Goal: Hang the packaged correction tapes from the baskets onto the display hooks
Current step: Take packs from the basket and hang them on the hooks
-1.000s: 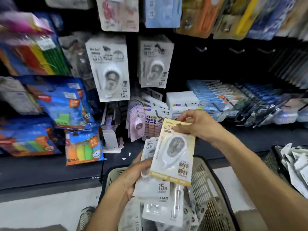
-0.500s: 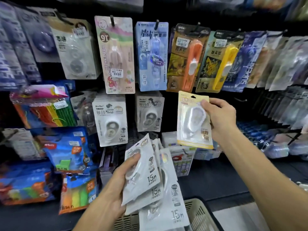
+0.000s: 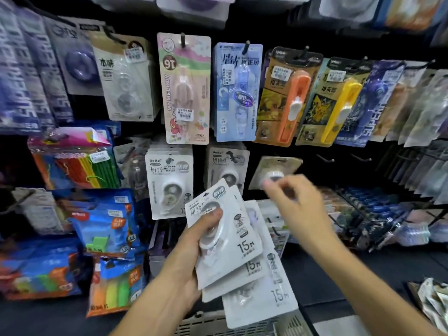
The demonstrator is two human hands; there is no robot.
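Note:
My left hand (image 3: 191,248) grips a fanned stack of white 15 m correction tape packs (image 3: 244,258) in front of the display. A yellow-backed correction tape pack (image 3: 275,169) hangs tilted on a hook in the lower row, right of two rows of matching white packs (image 3: 169,180). My right hand (image 3: 293,202) is just below and in front of that yellow pack, blurred, fingers apart, holding nothing. Bare hooks (image 3: 324,158) stick out to its right.
Long carded correction tapes (image 3: 238,90) hang in the upper row. Blue and coloured bags (image 3: 101,221) fill the left shelves. A beige basket's rim (image 3: 194,323) shows at the bottom, another basket with packs (image 3: 434,299) at the lower right.
The yellow pack left my right hand and now hangs on the lower-row hook. My right hand has drawn back down and opened. The left hand's stack rose slightly.

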